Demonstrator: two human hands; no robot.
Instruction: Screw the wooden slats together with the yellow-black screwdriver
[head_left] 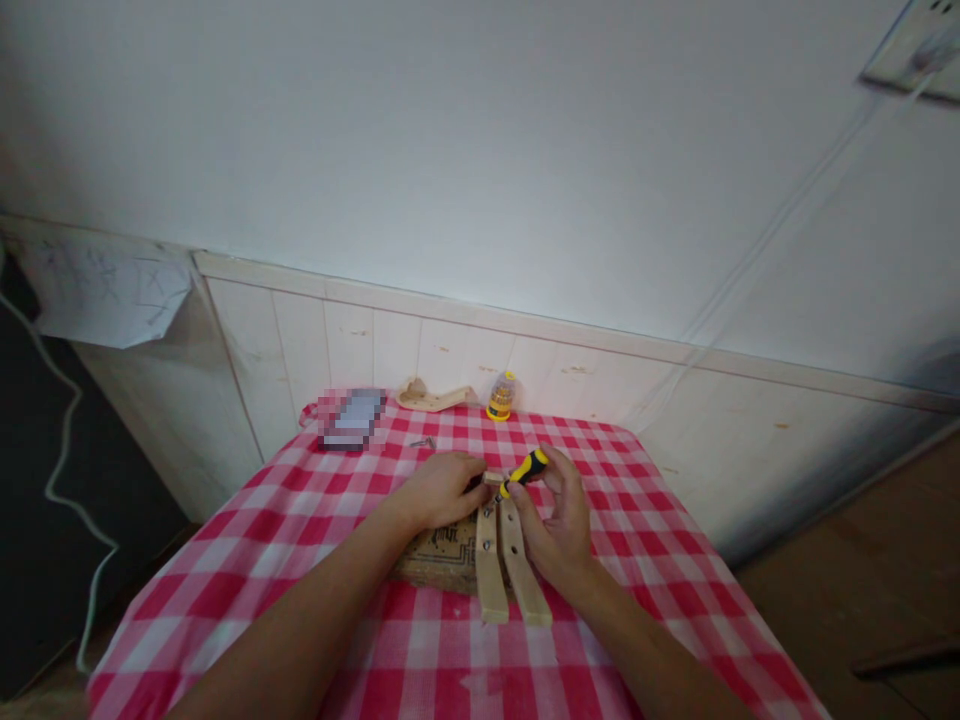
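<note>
My right hand (562,515) is closed round a yellow-and-black screwdriver (528,467), which slants down to the left. Its tip is near the upper screw of the left wooden leg (490,580), a pale curved piece with two metal screw heads in it. A second wooden leg (526,578) with dark holes lies beside it, close to my right fingers. My left hand (448,490) is closed at the upper end of the wooden pieces, its fingertips partly hidden. Beneath them is a brown block (435,560) with a dark printed pattern.
A red-and-white checked cloth (300,590) covers the table. Toward the wall stand a small yellow-based clear container (500,398) and another wooden part (435,398). A phone (354,420), partly blurred, lies at the back left, with small metal pieces (424,442) nearby.
</note>
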